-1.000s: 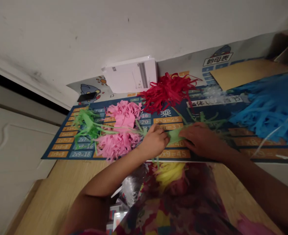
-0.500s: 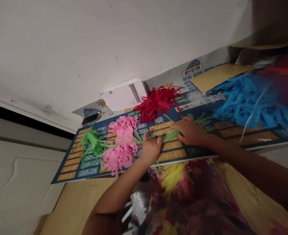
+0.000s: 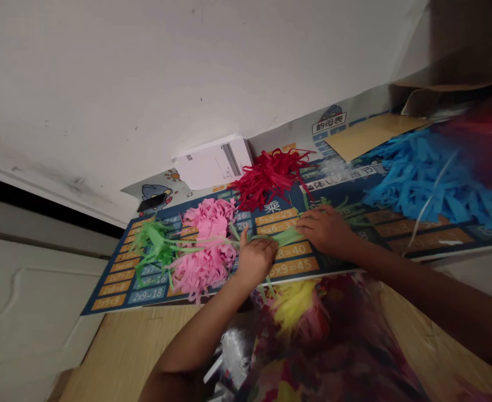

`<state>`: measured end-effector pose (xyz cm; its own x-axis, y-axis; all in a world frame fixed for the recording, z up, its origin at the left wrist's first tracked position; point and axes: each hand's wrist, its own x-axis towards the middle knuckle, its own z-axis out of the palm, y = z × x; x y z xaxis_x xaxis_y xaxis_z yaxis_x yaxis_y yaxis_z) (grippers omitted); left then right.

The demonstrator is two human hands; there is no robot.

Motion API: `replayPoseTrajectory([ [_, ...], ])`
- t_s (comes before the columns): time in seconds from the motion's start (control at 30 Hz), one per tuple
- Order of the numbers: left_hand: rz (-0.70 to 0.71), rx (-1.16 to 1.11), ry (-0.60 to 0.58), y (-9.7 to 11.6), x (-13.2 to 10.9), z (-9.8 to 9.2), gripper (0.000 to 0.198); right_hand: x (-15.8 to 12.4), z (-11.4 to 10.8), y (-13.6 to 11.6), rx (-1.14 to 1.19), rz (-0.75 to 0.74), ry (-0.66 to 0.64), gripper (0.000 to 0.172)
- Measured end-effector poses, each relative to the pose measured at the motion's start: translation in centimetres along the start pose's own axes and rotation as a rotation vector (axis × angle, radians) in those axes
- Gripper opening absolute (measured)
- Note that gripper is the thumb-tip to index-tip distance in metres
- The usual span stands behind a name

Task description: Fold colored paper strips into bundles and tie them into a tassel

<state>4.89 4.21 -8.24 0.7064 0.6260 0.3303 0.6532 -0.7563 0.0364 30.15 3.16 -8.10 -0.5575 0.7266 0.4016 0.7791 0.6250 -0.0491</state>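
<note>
Pale-green fringed strip of thin sheet (image 3: 290, 236) lies toward the front edge of the chart-covered surface (image 3: 148, 295); left hand (image 3: 257, 258), thumb raised, and right hand (image 3: 325, 229) touch it; cannot tell whether either grips.

The left fingers (image 3: 266, 244) and right fingers (image 3: 309, 222) hide parts of the pale green strip (image 3: 290, 237), their grip unclear. Well right of the strip, blurred red material (image 3: 482, 134) runs off the picture. Print on the white stack (image 3: 210, 166), behind-left of it, is too small to read.
</note>
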Motion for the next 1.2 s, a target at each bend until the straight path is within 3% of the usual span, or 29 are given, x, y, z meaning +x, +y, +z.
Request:
replayPoseTrajectory([
  [0.17, -0.008, -0.026, 0.007, 0.2, 0.1, -0.2, 0.017, -0.2, 0.7, -0.1, -0.017, 0.018, 0.053, 0.015],
  [0.4, 0.015, 0.015, -0.005, 0.7, -0.3, 0.0, 0.018, -0.5, 0.8, -0.1, -0.026, -0.042, 0.045, 0.021],
  [0.53, 0.028, 0.051, -0.037, 0.8, -0.9, -0.1, 0.015, -0.7, 1.8, 0.0, 0.021, -0.108, -0.027, 0.017],
  [0.7, -0.176, -0.054, -0.056, 0.4, -0.7, -0.3, 0.017, -0.1, 2.3, 2.2, 0.202, 0.093, -0.166, 0.024],
  [0.87, -0.417, -0.153, -0.126, 0.4, 0.3, 0.0, 0.023, 2.4, 2.1, 3.6, 0.249, 0.192, -0.411, 0.027],
  [1.2, -0.463, -0.149, -0.203, 0.3, 1.5, 0.1, 0.021, 3.4, 2.3, 3.7, 0.311, 0.307, -0.452, 0.029],
])
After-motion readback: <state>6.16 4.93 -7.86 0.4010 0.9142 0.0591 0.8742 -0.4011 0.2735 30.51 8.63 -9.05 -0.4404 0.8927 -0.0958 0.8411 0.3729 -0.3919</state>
